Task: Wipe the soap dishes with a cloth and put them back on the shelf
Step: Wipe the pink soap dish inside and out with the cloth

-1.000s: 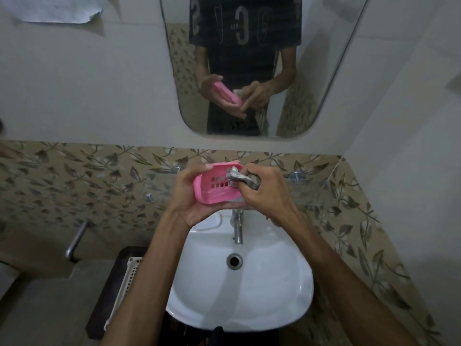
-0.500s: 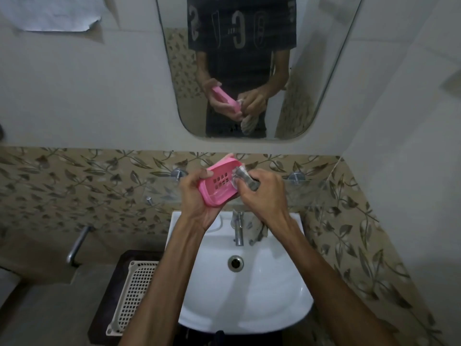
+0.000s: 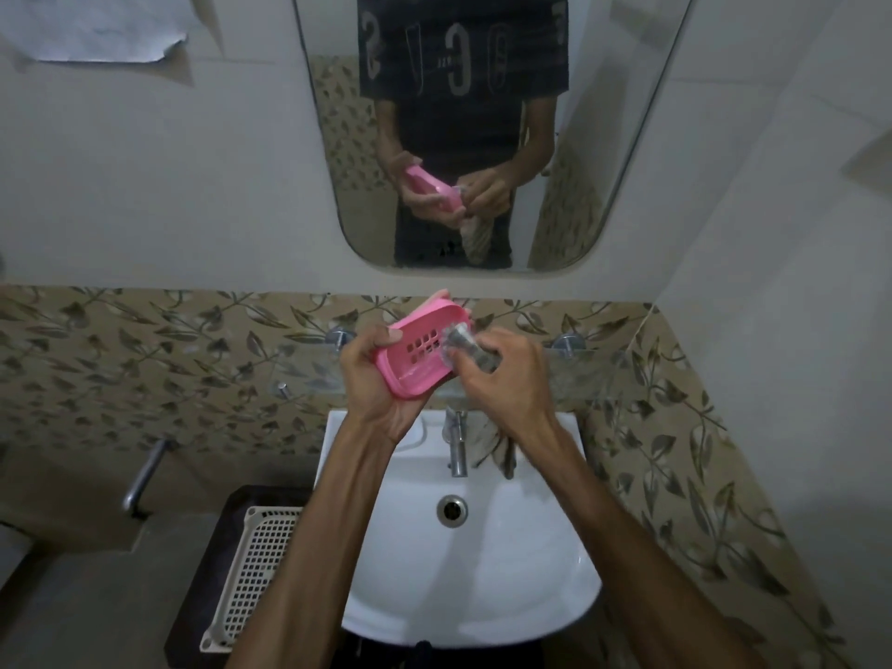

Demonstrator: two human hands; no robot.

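Just behind both grips the glass shelf (image 3: 309, 374) lies bare; beneath them the tap (image 3: 456, 441) rises from the basin (image 3: 531, 572).

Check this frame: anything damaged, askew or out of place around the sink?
One oddity: the paper sheet on the wall, upper left, has a torn, ragged lower edge that curls off the wall. Otherwise nothing stands out.

- both forearms (image 3: 338, 523) bare, no watch or rings showing
- mirror shows a dark short-sleeved t-shirt (image 3: 463, 89) with big pale block letters across the chest
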